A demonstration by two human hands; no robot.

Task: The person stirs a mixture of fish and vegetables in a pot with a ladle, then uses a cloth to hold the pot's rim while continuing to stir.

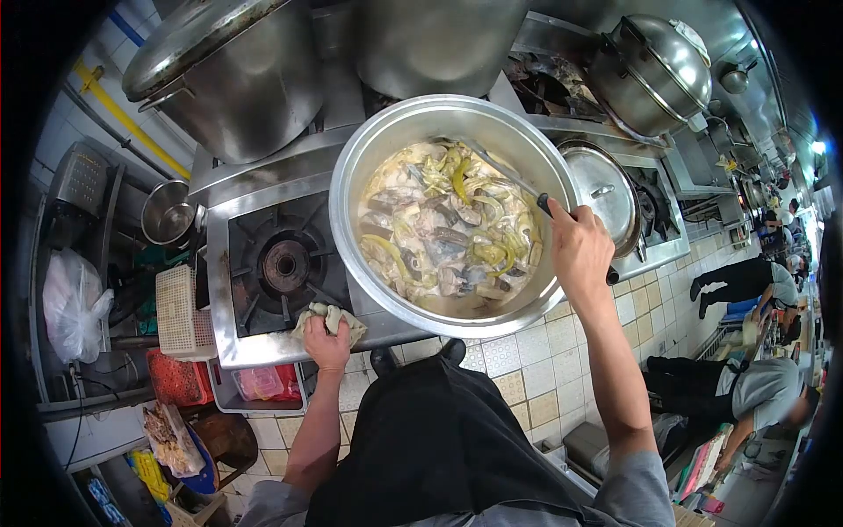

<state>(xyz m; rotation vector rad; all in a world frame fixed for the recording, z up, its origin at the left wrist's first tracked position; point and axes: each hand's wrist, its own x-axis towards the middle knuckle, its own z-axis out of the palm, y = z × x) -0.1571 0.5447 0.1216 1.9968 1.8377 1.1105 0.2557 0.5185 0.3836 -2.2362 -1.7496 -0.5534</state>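
Note:
A wide steel pot (351, 176) sits on the stove, full of pale broth with fish pieces and yellow-green vegetables. My right hand (578, 246) grips the black handle of a long ladle (500, 169) whose metal shaft reaches into the food. My left hand (326, 342) presses a crumpled pale cloth (329, 318) onto the stove's front edge, beside the pot's left side. A black apron covers my front below.
An unlit burner (285, 263) lies left of the pot. Large lidded pots (228, 70) stand behind, another lidded pot (654, 75) at back right, a loose lid (601, 189) to the right. Baskets and bags crowd the left floor. Other people (746, 386) work at right.

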